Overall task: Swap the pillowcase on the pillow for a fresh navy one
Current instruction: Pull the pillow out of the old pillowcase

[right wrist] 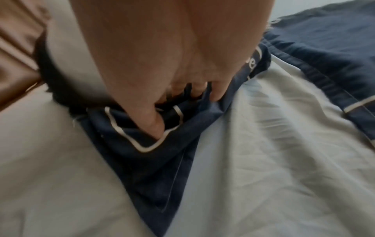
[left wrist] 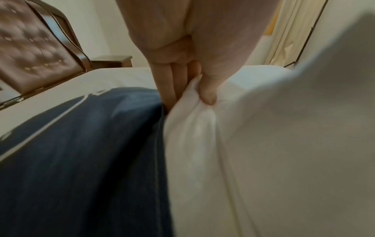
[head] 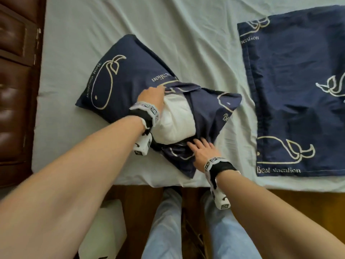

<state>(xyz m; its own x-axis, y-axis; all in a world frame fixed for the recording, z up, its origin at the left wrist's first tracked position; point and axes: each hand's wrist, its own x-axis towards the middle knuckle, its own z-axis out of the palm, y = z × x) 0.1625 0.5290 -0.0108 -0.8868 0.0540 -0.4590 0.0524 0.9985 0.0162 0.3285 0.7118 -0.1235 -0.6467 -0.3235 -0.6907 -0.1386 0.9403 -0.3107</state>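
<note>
Handling the pillow (head: 177,116) on the bed (head: 186,34), half inside its pillowcase (head: 121,75) | our left hand (head: 152,96) is pinching its soft white cloth | our right hand (head: 202,152) is clutching the limp navy hem | we are judging it light, best gripped at edges.

- The left arm (head: 89,152) is stretching forward over the pillow (head: 177,118), and the left hand (head: 152,97) is pinching the pillow's far edge between thumb and fingers (left wrist: 168,83).
- The right arm (head: 270,200) is angling in from the pillow's near side. The right hand (head: 203,152) is lying palm-down, with bent fingers (right wrist: 217,94) and thumb digging into the pillowcase (head: 205,111).
</note>
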